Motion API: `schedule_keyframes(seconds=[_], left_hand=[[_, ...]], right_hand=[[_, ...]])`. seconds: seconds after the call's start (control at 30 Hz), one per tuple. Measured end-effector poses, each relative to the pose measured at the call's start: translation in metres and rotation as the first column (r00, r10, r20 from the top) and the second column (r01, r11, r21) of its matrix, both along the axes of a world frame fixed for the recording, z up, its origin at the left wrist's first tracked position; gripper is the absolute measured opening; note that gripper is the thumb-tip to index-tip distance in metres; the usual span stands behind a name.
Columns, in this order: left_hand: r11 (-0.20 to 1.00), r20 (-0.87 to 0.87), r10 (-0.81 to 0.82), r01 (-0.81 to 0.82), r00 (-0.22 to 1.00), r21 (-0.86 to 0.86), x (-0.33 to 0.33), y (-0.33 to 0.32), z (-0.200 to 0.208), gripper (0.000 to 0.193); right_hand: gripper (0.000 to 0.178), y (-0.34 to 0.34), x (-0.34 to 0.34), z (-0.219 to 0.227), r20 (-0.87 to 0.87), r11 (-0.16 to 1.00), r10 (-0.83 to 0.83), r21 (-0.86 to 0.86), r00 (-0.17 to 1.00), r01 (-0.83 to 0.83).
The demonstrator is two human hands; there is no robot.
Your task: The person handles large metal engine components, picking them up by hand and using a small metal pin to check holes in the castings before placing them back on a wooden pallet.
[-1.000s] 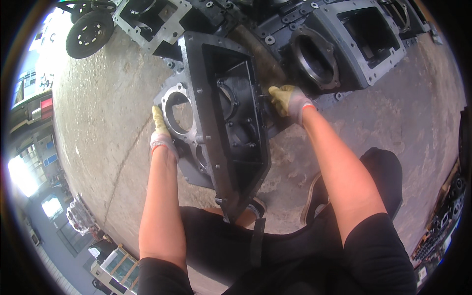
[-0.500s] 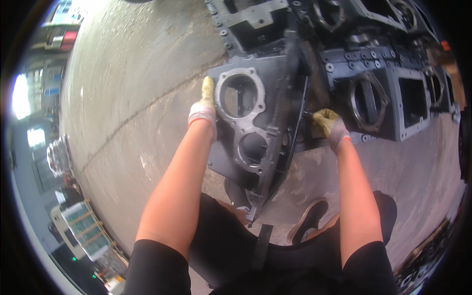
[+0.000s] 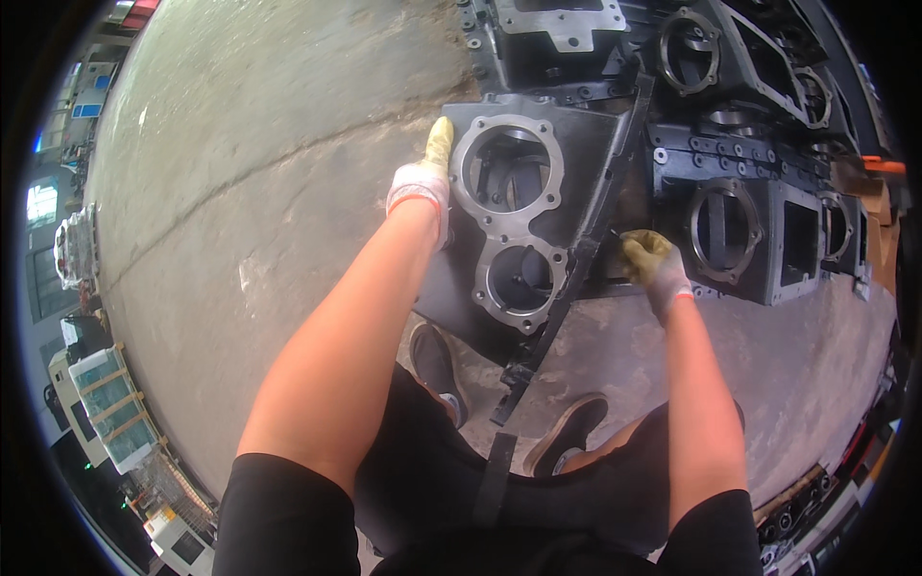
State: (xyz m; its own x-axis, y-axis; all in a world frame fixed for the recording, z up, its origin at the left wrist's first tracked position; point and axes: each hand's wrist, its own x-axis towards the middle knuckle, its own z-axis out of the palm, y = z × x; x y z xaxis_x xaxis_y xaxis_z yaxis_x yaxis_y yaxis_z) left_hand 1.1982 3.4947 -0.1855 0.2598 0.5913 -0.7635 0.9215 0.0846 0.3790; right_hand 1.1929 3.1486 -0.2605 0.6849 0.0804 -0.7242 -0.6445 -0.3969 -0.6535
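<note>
A black metal gearbox housing [image 3: 588, 152] stands tilted in front of me, its face turned up. Two bare-metal flange rings sit on that face: a large upper ring [image 3: 554, 171] and a smaller lower ring [image 3: 485, 295], both with bolt holes. My left hand [image 3: 423, 180], in a yellow-and-white glove, grips the housing's left edge with the thumb along it. To the right of the housing's long flange, my gloved right hand [image 3: 655, 266] is closed, fingers pinched together. A small dark tip shows at those fingers; what it belongs to cannot be made out.
Similar black housings stand close by, one at the right [image 3: 776, 235] and one at the far side [image 3: 557, 21]. Concrete floor [image 3: 279, 192] with a crack lies to the left. My shoes [image 3: 573, 432] are just below the housing. A glass-topped crate [image 3: 113, 408] is at the far left.
The housing has swung so its ringed face shows more squarely, and the side right of its flange is now hidden. My left hand stays on its edge; my right hand stays closed.
</note>
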Motion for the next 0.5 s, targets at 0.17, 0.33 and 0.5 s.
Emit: schedule_keyframes(seconds=[0.17,0.33,0.5], left_hand=[[0.995,-0.007,-0.037,0.038,0.999,0.090,0.004,-0.001,-0.023,0.116],[0.988,0.037,0.082,-0.077,0.996,-0.136,0.003,-0.009,-0.007,0.107],[0.968,0.042,0.060,-0.048,0.997,-0.248,0.002,0.005,-0.009,0.093]], right_hand=[[0.028,-0.014,-0.008,0.080,0.002,0.996,0.092,-0.010,0.996,-0.092],[0.041,-0.029,-0.025,0.108,0.005,0.997,0.071,0.041,0.997,-0.071],[0.047,-0.027,-0.021,0.107,-0.024,0.982,-0.008,0.186,1.000,0.012]])
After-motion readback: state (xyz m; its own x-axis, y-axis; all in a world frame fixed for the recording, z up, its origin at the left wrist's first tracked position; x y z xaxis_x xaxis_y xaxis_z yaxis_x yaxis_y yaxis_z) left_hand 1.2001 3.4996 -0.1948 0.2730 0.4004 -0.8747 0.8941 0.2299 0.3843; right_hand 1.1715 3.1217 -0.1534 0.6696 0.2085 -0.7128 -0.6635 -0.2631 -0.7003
